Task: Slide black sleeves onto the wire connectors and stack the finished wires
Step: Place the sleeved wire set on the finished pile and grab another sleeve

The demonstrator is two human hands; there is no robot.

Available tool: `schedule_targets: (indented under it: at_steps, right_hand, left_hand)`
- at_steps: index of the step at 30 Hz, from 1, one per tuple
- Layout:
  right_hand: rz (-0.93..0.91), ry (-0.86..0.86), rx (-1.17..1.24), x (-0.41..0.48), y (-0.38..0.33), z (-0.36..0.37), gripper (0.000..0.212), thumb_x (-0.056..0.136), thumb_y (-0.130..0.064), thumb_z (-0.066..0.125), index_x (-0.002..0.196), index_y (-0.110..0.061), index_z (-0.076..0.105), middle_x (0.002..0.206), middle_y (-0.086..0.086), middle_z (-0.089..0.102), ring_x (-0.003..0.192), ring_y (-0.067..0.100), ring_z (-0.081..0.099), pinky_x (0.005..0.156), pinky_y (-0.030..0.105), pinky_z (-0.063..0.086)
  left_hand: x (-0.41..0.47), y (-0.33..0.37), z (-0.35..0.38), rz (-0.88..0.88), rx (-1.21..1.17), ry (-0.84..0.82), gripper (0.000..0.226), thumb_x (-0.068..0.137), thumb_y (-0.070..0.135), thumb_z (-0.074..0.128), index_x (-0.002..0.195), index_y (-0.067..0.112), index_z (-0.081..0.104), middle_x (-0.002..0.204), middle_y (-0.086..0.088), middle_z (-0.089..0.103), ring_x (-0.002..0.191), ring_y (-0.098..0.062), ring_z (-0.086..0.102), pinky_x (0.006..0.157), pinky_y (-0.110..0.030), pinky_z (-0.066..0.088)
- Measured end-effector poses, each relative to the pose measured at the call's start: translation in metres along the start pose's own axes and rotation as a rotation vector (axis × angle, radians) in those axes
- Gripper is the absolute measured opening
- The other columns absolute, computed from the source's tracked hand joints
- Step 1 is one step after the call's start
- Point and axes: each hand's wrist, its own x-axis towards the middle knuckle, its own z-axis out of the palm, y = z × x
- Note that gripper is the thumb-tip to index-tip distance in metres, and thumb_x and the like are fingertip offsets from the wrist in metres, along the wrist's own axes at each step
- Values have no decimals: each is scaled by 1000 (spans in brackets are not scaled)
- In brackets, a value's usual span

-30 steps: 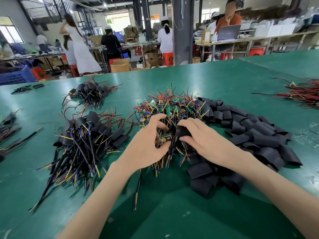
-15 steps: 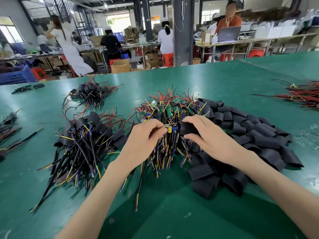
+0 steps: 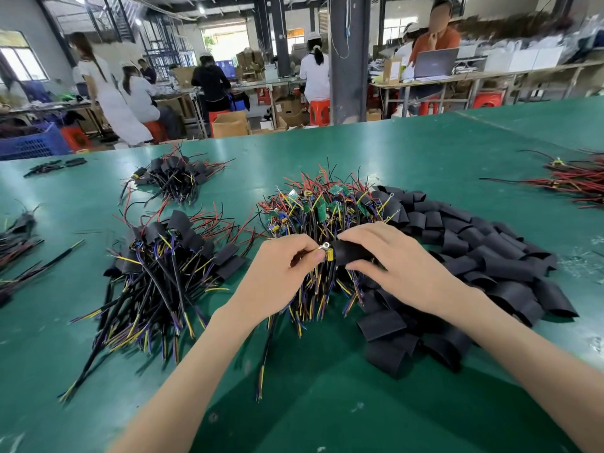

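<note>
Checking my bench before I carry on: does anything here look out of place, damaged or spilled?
Nothing looks damaged. The black sleeves and finished wires lie loose but sorted. Only oddities: pale flecks on the green mat at the right, and a stray wire lying apart at the left.

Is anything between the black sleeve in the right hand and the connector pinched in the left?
Nothing visible does. The right hand holds the black sleeve with its mouth right against the connector pinched by the left hand; no loose wire or other sleeve lies between them.
</note>
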Motion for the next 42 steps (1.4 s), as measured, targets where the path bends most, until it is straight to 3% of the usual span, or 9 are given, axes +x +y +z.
schedule_targets:
  at_steps: [12, 20, 27, 30, 33, 35, 38, 40, 42]
  right_hand:
    - [-17, 5, 30, -2, -2, 5, 35, 86, -18, 67, 117, -5, 58, 114, 6, 62, 102, 20, 52, 94, 24, 35]
    - [-2, -14, 60, -2, -3, 4, 36, 89, -20, 64, 121, -5, 58, 116, 5, 62, 102, 24, 56, 93, 23, 35]
    - [32, 22, 113, -2, -1, 2, 39, 89, -31, 62, 120, -8, 59, 119, 3, 61, 106, 12, 52, 97, 24, 36]
    - [207, 226, 53, 1, 21, -5, 37, 95, -36, 50, 118, -8, 59, 116, 6, 61, 98, 11, 53, 93, 31, 40]
    - [446, 305, -146, -3, 60, -12, 24, 94, -16, 53, 112, -3, 59, 108, 17, 62, 99, 34, 54, 88, 42, 41]
    - [549, 184, -282, -9, 83, -8, 28, 91, -11, 52, 117, -2, 57, 112, 20, 61, 102, 39, 51, 88, 46, 39]
    - [636, -39, -407, -16, 102, 4, 38, 94, -21, 47, 130, -8, 49, 128, 14, 55, 114, 36, 46, 91, 46, 37]
    - [659, -152, -438, -19, 109, 12, 43, 97, -31, 43, 137, -14, 42, 138, 6, 48, 122, 31, 41, 95, 45, 35]
    - [659, -225, -450, -21, 114, 17, 47, 98, -37, 38, 142, -19, 36, 145, 0, 40, 128, 27, 36, 99, 42, 32]
  left_hand:
    - [0, 3, 5, 32, 80, 79, 6, 87, 16, 67, 85, 12, 71, 72, 13, 56, 66, 2, 50, 64, -7, 32]
    - [-2, 8, 5, 142, 130, 90, 7, 82, 10, 71, 86, 6, 74, 70, 5, 56, 60, -6, 43, 62, -7, 32]
    - [-2, 7, 6, 76, 46, 105, 12, 81, 9, 71, 91, 13, 74, 81, 3, 69, 71, -5, 56, 69, -9, 39]
    - [3, 7, -6, 79, 95, 224, 7, 83, 10, 69, 88, 13, 73, 82, 7, 70, 73, -3, 55, 69, -6, 38]
    - [9, 4, -29, 140, 162, 472, 7, 84, 10, 64, 87, 8, 71, 83, 2, 66, 72, 2, 48, 68, -6, 34]
    - [10, -1, -44, 154, 178, 653, 12, 87, 12, 60, 91, 5, 69, 84, -4, 65, 70, -1, 45, 66, -15, 33]
    - [15, -2, -66, 147, -8, 903, 20, 91, 13, 54, 110, 10, 60, 86, 17, 61, 66, -2, 51, 64, -20, 41]
    - [18, -2, -81, 211, -87, 1003, 27, 93, 10, 50, 116, 23, 54, 83, 24, 57, 61, -10, 53, 55, -32, 43]
    - [20, -7, -97, 186, -70, 1024, 37, 94, 15, 46, 109, 48, 49, 79, 20, 56, 56, -31, 52, 53, -42, 43]
